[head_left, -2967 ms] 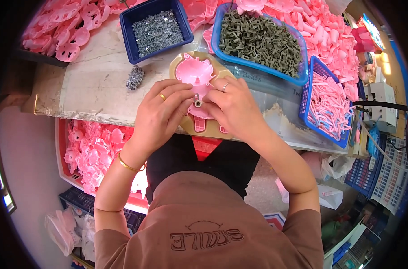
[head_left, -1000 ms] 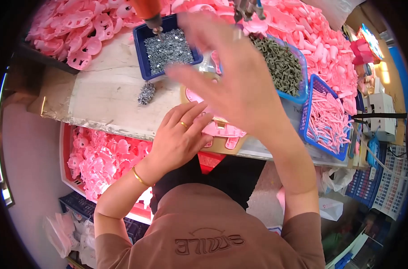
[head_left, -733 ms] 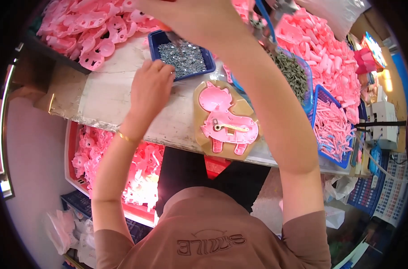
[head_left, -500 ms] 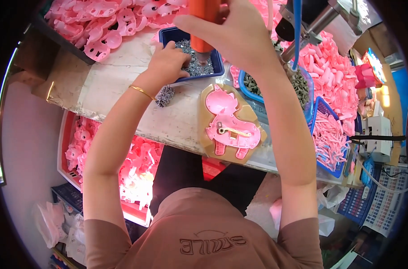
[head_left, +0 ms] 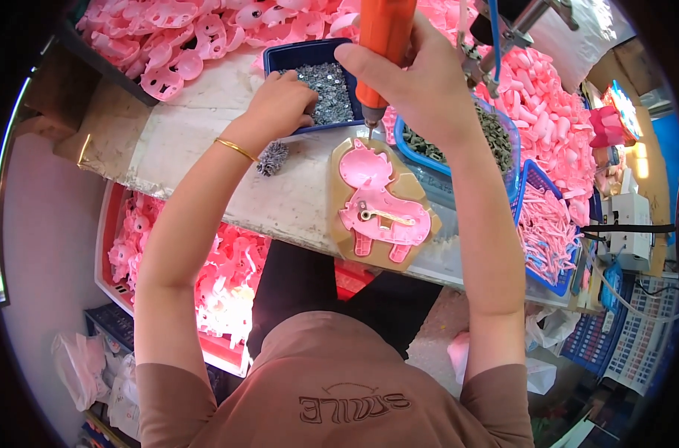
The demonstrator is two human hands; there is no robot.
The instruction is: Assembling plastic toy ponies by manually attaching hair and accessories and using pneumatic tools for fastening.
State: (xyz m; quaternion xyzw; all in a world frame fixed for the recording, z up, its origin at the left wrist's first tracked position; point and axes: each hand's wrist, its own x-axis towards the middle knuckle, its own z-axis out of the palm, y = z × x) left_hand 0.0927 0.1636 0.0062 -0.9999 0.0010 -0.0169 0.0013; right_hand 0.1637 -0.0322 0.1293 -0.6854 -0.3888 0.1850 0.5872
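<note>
My right hand is wrapped round an orange electric screwdriver. Its bit points down just beyond a tan holder block, near the block's far edge. Seated in the block is a pink animal-shaped plastic shell half, with a metal piece across its body. A dark blue tray of small silvery screws stands beyond the block to the left. My left hand is curled over the tray's near left corner, its fingertips partly hidden.
A grey fuzzy ball lies by my left wrist. To the right are a blue-rimmed tub of dark small parts, a blue basket of thin pink pieces and heaped pink parts. More pink shells lie at the far left.
The screwdriver has lifted out of the screw tray and moved right and nearer, toward the holder block. My left hand stays at the tray, its fingers drawn in slightly.
</note>
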